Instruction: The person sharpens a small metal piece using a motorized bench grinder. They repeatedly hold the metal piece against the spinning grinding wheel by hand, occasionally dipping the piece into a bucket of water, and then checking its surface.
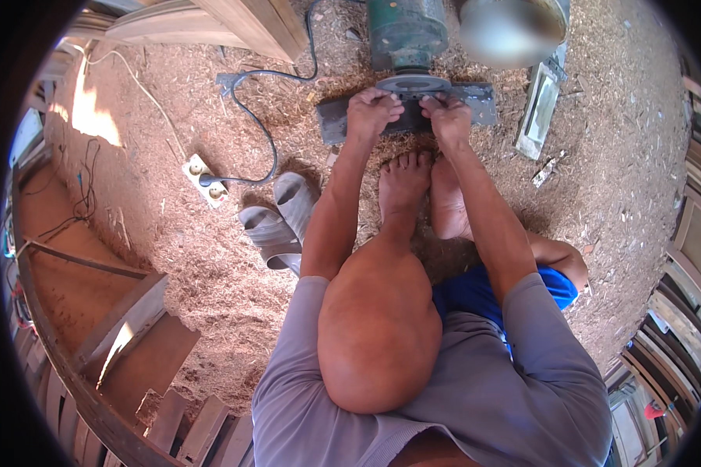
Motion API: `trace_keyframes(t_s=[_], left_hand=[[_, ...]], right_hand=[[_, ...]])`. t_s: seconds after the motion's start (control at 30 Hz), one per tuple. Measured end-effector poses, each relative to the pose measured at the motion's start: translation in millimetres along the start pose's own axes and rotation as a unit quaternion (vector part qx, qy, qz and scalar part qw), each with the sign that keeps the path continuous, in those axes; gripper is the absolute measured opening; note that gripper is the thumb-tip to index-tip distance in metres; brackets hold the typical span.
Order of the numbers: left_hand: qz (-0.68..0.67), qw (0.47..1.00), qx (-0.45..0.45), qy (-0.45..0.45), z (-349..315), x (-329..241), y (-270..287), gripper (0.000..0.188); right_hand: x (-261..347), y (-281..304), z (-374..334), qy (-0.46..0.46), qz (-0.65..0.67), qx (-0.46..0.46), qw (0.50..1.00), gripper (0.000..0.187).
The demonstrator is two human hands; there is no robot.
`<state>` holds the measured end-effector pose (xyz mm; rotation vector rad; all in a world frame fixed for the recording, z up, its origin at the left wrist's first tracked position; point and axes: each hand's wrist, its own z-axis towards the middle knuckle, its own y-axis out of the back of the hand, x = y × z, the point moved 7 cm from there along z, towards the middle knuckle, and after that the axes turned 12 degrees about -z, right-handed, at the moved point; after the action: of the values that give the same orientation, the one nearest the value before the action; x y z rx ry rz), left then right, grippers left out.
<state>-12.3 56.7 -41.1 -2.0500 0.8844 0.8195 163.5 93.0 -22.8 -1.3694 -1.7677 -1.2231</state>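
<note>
A round grey grinding disc (413, 83) sits on the shaft of a green motor (407, 35) on the ground ahead of me. My left hand (372, 113) is closed with fingers curled at the left of the disc's near edge. On the right side, my right hand (447, 117) is likewise closed, its fingertips pointing in toward the left ones. A dark strip shows between the two hands, but what the fingers pinch is mostly hidden. Under both hands a long dark flat plate (481, 103) lies crosswise below the disc. My bare feet (403, 183) rest just nearer than the plate.
A black cable (266, 124) runs to a white socket strip (204, 180) on the left. Grey sandals (276, 222) lie beside my left forearm. A round metal container (514, 31) and a pale narrow block (537, 113) are at right. Wood shavings cover the ground; timber (685, 327) is stacked far right.
</note>
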Motion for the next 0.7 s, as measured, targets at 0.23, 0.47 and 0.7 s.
trace_keyframes(t_s=[0.23, 0.47, 0.7], left_hand=[[-0.009, 1.000, 0.002, 0.004, 0.5, -1.4, 8.8, 0.010], [-0.009, 1.000, 0.000, 0.008, -2.6, -5.2, 4.0, 0.009], [-0.017, 1.000, -0.005, -0.014, -10.1, -9.1, 9.1, 0.008]], right_hand=[[-2.1, -8.7, -1.0, -0.006, -0.015, -0.008, 1.000, 0.020], [-19.1, -6.8, 11.6, -0.002, -0.072, -0.022, 0.997, 0.033], [0.4, -6.0, 2.4, 0.072, -0.198, -0.034, 0.977, 0.026]])
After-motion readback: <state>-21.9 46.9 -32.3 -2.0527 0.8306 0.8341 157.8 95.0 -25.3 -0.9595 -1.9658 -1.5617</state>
